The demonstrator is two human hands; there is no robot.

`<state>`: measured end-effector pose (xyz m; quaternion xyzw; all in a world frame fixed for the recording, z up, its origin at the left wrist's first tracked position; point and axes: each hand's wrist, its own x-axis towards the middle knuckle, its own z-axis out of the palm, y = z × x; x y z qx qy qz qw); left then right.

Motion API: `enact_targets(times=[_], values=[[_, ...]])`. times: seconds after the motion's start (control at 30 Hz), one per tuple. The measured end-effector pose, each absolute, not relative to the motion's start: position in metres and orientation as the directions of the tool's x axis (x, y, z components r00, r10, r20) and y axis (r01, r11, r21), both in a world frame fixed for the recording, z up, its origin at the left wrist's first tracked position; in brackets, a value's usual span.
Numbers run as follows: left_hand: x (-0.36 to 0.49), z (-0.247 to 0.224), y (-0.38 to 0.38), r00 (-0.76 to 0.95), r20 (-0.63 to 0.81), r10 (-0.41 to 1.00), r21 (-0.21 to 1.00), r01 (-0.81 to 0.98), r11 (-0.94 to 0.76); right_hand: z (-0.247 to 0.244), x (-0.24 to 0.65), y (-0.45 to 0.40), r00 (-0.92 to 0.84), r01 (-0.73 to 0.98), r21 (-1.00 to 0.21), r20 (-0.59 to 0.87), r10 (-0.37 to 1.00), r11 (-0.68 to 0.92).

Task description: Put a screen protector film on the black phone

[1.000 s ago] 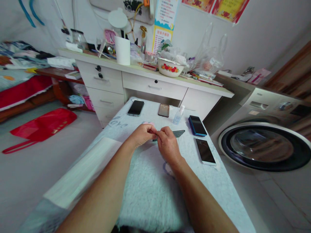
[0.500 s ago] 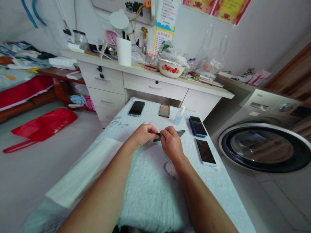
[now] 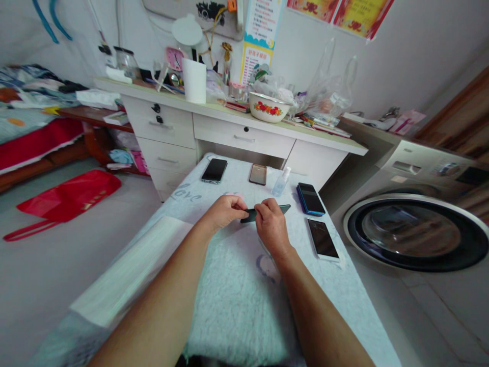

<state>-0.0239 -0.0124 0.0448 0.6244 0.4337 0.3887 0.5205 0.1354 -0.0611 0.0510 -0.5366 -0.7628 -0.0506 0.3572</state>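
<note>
A dark, thin phone is held edge-up just above the cloth-covered table. My left hand pinches its left end between thumb and fingers. Curled over its upper edge near the middle, my right hand grips it too and hides part of it. The phone's right corner shows beyond my right knuckles. Just past the hands stands a clear spray bottle, and a brown-edged phone case lies behind. A bit of pink peeks out behind my left hand.
A black phone lies at the table's far left. On the right are a blue-edged phone and a white phone. A white sheet runs along the left edge. Beyond stand a drawer desk and a washing machine.
My right hand has shifted very slightly right along the phone, so a bit more of it shows between my hands. Everything else stays in place.
</note>
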Motion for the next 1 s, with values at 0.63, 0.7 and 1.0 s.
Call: enact_targets(times=[0.63, 0.7, 1.0], values=[[-0.025, 0.042, -0.01, 0.337, 0.038, 0.941, 0.99, 0.113, -0.08, 0.049, 0.129, -0.062, -0.208, 0.833, -0.312, 0.589, 0.781, 0.457], [-0.025, 0.042, -0.011, 0.323, 0.043, 0.945, 0.988, 0.126, -0.088, 0.049, 0.135, -0.061, -0.18, 0.842, -0.317, 0.597, 0.782, 0.437], [-0.025, 0.042, -0.011, 0.31, 0.065, 0.949, 0.982, 0.147, -0.115, 0.048, 0.136, -0.06, -0.154, 0.855, -0.313, 0.609, 0.778, 0.414]])
